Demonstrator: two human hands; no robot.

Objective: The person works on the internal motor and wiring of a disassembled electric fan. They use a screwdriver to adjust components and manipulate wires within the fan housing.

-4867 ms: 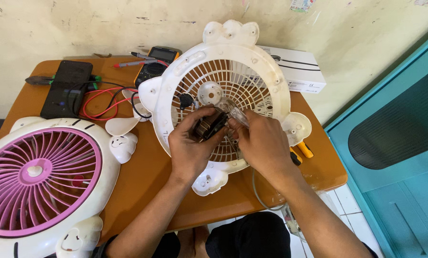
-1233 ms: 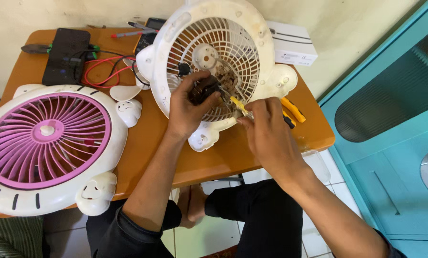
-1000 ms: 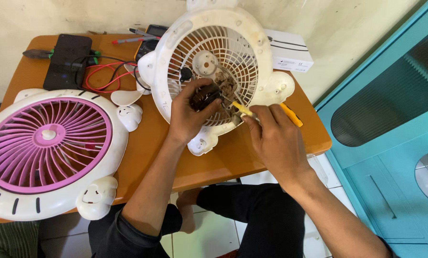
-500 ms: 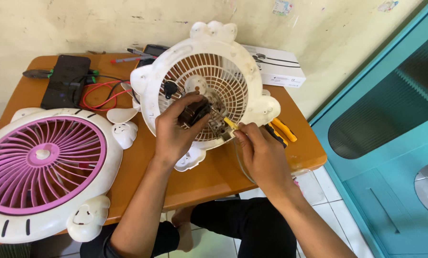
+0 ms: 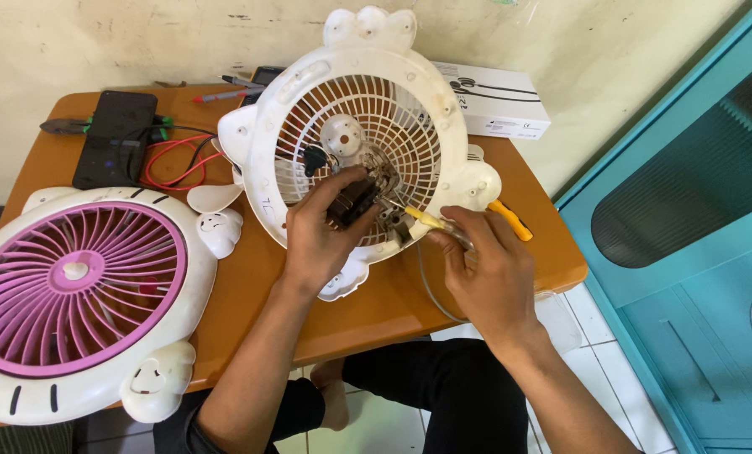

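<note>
Right hand [image 5: 485, 269] shifted lower, gripping yellow screwdriver [image 5: 422, 219]; left hand [image 5: 326, 235] clasped dark motor [image 5: 352, 202] at frame centre; tip slip risked gouging white grille [image 5: 410, 143].

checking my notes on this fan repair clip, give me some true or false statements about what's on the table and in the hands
1. The left hand holds a small dark part against the white grille. True.
2. The right hand holds a yellow-handled tool pointed at that part. True.
3. The pink fan front lies to the right of the white grille. False: it lies to the left, at the table edge.
4. A white box sits by the wall behind the grille. True.
5. The red wires lie under the right hand. False: they lie at the far left, beside a black device.
</note>
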